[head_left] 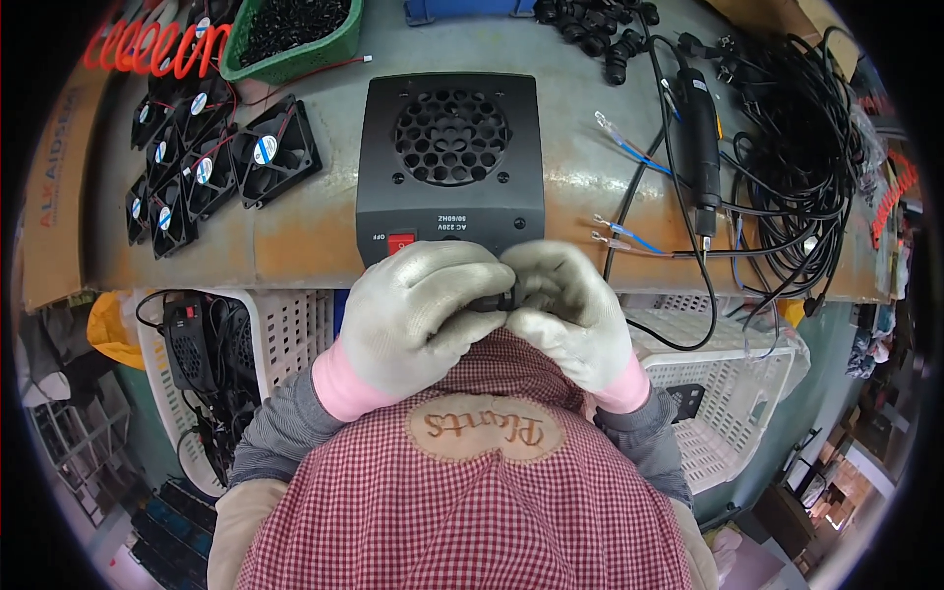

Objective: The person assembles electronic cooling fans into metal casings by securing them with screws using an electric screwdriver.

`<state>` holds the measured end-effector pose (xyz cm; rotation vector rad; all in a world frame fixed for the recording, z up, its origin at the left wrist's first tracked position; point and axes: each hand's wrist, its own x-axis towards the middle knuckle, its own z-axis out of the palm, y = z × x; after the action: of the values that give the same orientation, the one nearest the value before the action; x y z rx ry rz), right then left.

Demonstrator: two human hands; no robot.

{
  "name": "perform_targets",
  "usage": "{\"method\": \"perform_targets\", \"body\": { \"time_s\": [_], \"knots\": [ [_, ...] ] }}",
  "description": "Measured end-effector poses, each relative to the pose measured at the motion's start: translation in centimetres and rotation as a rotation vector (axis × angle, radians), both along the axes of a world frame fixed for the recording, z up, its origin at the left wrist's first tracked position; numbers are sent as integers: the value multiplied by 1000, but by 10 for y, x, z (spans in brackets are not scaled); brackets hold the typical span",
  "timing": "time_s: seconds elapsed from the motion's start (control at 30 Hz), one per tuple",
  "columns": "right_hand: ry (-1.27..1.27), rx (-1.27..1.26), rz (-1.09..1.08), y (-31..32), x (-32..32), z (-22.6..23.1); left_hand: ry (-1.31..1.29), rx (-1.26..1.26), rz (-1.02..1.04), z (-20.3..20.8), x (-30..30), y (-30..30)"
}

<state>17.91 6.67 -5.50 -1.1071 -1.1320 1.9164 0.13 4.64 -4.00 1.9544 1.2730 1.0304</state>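
Observation:
My left hand [413,305] and my right hand [578,315], both in whitish gloves with pink cuffs, meet at the table's front edge. Between their closed fingers is a small black part [495,302], mostly covered, so its kind does not show. Just beyond them stands a black metal housing [450,202] with a round grille of holes on top. A red rocker switch [400,242] sits in its near face, partly behind my left hand. My fingers hide part of that face.
Several black fans [265,157] lie at left near a green basket [295,61] of small dark parts. At right are a black power screwdriver [700,147], coiled black cables [796,167] and black fittings [617,57]. White crates [295,329] stand below the table edge.

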Motion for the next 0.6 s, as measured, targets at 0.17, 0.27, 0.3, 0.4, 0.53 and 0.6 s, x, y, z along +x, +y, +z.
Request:
{"method": "perform_targets", "body": {
  "time_s": [0.17, 0.27, 0.3, 0.4, 0.53, 0.6],
  "knots": [
    [-210, -199, 307, 13, 20, 3, 5, 52, -7, -4, 1, -2],
    [-77, -12, 107, 5, 7, 6, 14, 35, 11, -2, 0, -1],
    [44, 127, -70, 4, 4, 6, 14, 29, 32, -1, 0, -1],
    [-42, -31, 195, 17, 21, 10, -13, 26, 31, -3, 0, -6],
    [91, 50, 149, 9, 14, 5, 7, 41, 36, -3, 0, -6],
    [143, 80, 154, 12, 19, 3, 5, 46, 33, -2, 4, -1]
  ]
}}
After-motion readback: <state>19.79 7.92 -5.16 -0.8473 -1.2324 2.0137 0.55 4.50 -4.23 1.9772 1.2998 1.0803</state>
